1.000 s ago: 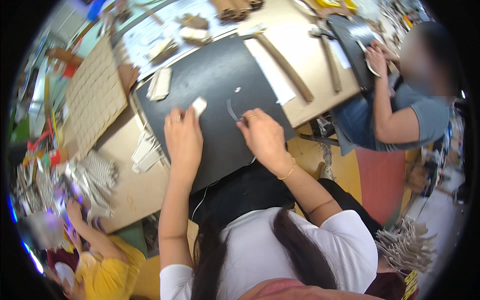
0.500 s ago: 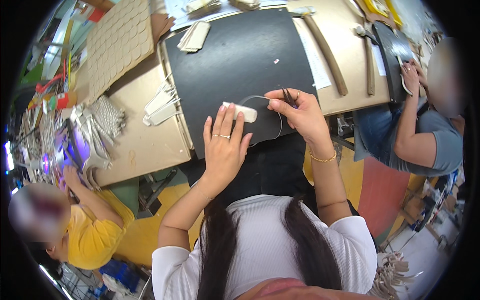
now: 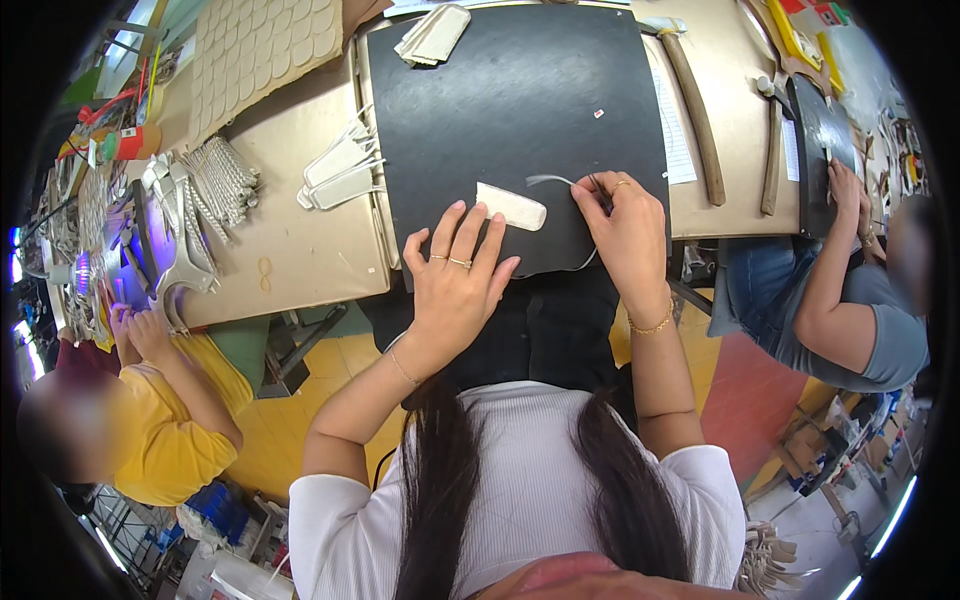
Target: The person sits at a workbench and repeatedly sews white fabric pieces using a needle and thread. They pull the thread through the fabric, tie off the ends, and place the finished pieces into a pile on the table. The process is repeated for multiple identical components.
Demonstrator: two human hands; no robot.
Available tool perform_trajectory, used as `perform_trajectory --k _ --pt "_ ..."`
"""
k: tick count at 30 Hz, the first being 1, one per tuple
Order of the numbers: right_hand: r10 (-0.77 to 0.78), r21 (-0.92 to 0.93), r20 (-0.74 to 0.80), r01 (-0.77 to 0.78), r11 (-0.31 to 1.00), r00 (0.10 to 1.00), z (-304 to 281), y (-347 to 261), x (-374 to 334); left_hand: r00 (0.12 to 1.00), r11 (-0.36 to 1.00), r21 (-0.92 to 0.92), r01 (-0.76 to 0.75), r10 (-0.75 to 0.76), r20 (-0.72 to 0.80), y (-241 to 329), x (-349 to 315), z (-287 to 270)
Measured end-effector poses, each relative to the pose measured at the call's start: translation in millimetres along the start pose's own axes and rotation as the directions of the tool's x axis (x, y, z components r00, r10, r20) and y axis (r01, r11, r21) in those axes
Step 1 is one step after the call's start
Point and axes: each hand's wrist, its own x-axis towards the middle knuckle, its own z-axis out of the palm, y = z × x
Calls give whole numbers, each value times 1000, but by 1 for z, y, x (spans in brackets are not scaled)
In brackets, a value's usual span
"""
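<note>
Near the front of the black mat [image 3: 500,100] lies a cream, rounded strap-like tab [image 3: 512,208]. My left hand [image 3: 455,285] is open over the mat, its fingers spread and the fingertips touching the tab's near edge. To the right of the tab, my right hand [image 3: 632,235] is closed in a pinch on a thin pale cord [image 3: 550,180]. The cord's flattened end points left, just above the tab and apart from it, and the rest hangs below the hand. A dark pointed tool [image 3: 601,187], its kind unclear, shows between the right fingers.
Folded cream pieces [image 3: 433,35] lie at the mat's far left. Corded tabs [image 3: 342,170] and braided straps [image 3: 222,180] are left of it. A hammer [image 3: 693,110] lies right. A person in yellow [image 3: 190,420] sits left, another in grey-blue [image 3: 850,310] right.
My right hand has drawn back a little from the tab, and the cord's left end now lies clear of it. My left fingers have slid to the tab's near edge. The whole view has shifted.
</note>
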Motion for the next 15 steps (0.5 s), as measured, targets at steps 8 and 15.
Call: perform_trajectory --k 8,15 --pt "107 487 445 -340 804 889 9 -29 10 1000 1000 -19 -1 1 -7 -1 2 0" --pt "130 403 513 -372 836 849 13 -38 21 999 999 -21 -38 38 -17 -7 5 -1"
